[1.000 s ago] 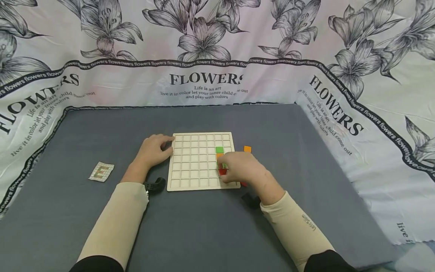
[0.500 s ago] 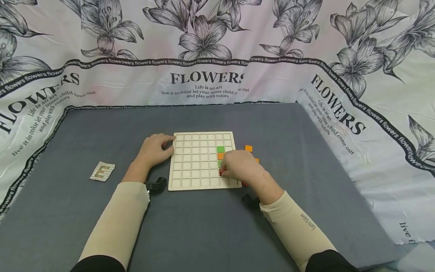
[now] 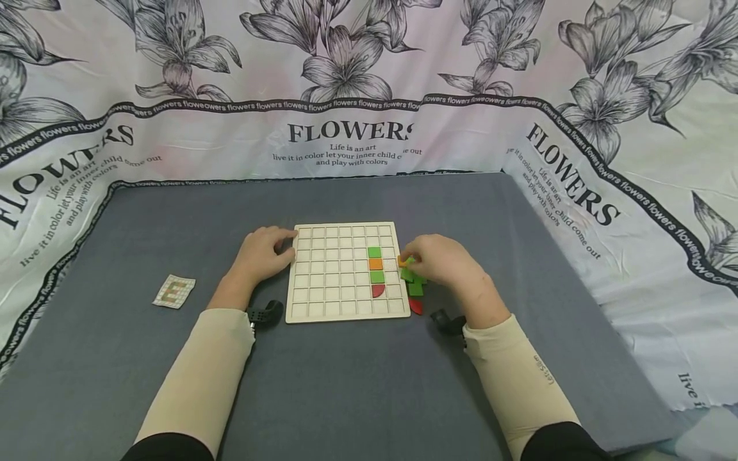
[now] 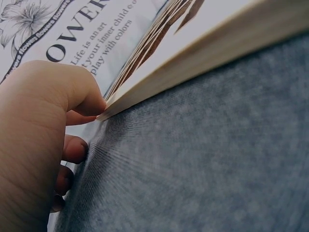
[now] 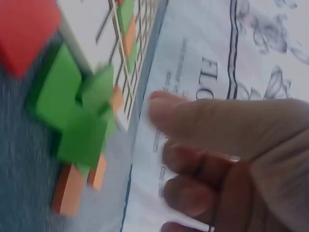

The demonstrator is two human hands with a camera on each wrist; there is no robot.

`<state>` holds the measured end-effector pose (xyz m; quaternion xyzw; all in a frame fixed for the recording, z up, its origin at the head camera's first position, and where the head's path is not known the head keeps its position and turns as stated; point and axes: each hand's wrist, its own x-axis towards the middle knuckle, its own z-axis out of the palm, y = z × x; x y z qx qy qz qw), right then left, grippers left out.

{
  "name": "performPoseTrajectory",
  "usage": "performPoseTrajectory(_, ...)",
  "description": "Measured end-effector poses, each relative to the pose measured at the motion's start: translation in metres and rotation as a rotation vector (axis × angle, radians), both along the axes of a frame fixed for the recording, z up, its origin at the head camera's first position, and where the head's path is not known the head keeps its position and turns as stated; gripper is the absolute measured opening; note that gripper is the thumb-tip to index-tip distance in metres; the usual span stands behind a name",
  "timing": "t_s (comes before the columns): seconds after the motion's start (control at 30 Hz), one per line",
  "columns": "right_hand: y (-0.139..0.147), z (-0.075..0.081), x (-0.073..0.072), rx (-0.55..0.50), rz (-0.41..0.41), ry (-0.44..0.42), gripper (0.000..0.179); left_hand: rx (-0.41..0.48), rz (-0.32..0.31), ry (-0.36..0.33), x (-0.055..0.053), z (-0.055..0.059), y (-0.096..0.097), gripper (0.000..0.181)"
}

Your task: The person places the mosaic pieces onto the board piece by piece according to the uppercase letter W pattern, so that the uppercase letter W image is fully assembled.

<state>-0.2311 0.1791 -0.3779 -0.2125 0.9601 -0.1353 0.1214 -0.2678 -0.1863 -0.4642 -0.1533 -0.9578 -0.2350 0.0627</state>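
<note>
Left hand point(image 3: 262, 256) rests with thumb and index finger parted, their tips against the left edge of the wooden grid board point(image 3: 328, 282). Right hand point(image 3: 442, 259) has thumb and fingers loosely bent; the blurred right wrist view shows no tile between them.

Loose green square tiles point(image 3: 415, 289), some overlapping, lie just beside the board's right edge, with orange tiles point(image 5: 68, 191) among them and a red rounded tile point(image 3: 416, 307) at the end nearest the person. This pile is the key relation, I judge: strung out along that edge, its long axis runs away from the person, and the right hand is by far the nearer, fingertips above its far end. Whether they touch an orange tile there, I cannot tell.

On the board, a column of four tiles point(image 3: 376, 264) stands right of centre. Well apart, left on the gray worktop point(image 3: 346, 397), lies a pattern card point(image 3: 174, 291).
</note>
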Motion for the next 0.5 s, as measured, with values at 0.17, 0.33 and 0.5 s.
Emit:
performPoseTrajectory(0.17,0.014,-0.004,-0.006,-0.010,-0.098,-0.146,0.028,-0.003,0.000,0.011,-0.001,0.001,-0.001,0.047)
performPoseTrajectory(0.33,0.020,-0.011,-0.009,-0.003,-0.120,-0.185,0.034,0.002,-0.010,0.020,-0.002,-0.001,-0.001,0.046)
performPoseTrajectory(0.5,0.025,-0.013,-0.009,0.018,-0.109,-0.187,0.027,0.008,-0.013,0.018,-0.002,-0.002,0.000,0.046)
